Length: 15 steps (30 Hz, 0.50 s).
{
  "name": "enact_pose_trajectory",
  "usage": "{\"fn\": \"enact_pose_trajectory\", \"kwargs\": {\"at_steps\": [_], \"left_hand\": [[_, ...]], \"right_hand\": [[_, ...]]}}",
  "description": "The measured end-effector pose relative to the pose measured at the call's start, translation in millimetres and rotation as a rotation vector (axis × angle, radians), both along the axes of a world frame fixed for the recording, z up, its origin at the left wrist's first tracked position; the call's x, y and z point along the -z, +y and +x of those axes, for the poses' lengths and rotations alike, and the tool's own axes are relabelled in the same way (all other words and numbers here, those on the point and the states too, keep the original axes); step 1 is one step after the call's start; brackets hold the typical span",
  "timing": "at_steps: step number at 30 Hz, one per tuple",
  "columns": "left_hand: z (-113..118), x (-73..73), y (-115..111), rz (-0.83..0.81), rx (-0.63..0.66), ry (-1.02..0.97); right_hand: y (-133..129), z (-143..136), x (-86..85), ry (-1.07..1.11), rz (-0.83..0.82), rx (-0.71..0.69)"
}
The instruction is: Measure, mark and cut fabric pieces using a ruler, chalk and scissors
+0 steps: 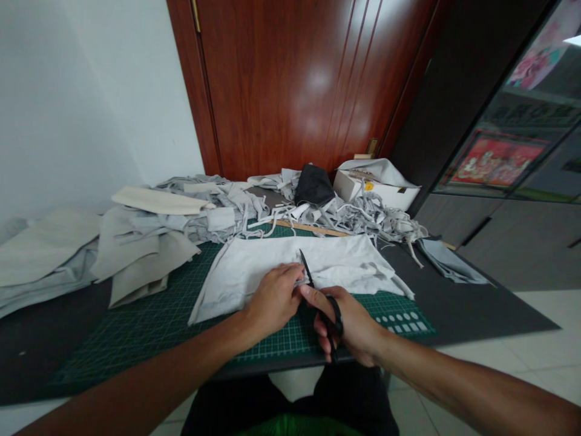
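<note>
Trousers (227,402), dark, at bottom centre of the frame, with a bit of green clothing (295,425) between the legs at the very bottom. Table (472,303) edge just beyond, dark top.

Right hand (349,324), lower centre-right: closed around the handles of black scissors (336,315), thumb on top. Blade points up and slightly left, lying over the cloth; can't tell how far the blades are apart or whether one is underneath.

Left hand (276,293), just left of it: fingers curled, pinching a bunched bit of cloth right beside the blade. Fingertips of both hands nearly meet.

Cloth (254,260): white, spread flat across frame centre, wrinkled, grayish patches at its right end. Lies on green mat (145,339), grid lines, row of white shapes near its right corner.

Folded gray piece (447,260) right of centre. Beige and gray fabric (136,227) stacked at left. Wooden strip (313,228) behind the cloth, then tangled scraps (381,218), black fabric (314,184), white box (394,195).

Back: white wall (91,91) upper left, red-brown door (281,85) top centre, gray cabinet (490,230) at right.
</note>
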<state>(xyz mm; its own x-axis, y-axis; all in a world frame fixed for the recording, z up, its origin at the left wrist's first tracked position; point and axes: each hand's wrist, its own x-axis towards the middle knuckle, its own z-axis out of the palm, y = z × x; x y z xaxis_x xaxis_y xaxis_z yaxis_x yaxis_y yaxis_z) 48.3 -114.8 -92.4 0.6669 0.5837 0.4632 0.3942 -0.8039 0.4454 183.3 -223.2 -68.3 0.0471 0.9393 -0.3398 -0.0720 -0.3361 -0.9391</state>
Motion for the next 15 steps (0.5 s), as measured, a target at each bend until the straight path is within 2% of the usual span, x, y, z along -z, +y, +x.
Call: {"fn": "enact_pose_trajectory", "kwargs": {"at_steps": [7, 15], "left_hand": [[0.5, -1.0, -1.8, -0.011, -0.011, -0.017], [-0.1, -3.3, -2.7, -0.027, -0.022, -0.014]], "right_hand": [[8.1, 1.5, -6.1, -0.016, -0.050, 0.001], [14.5, 3.9, -2.8, 0.041, -0.018, 0.023]]}}
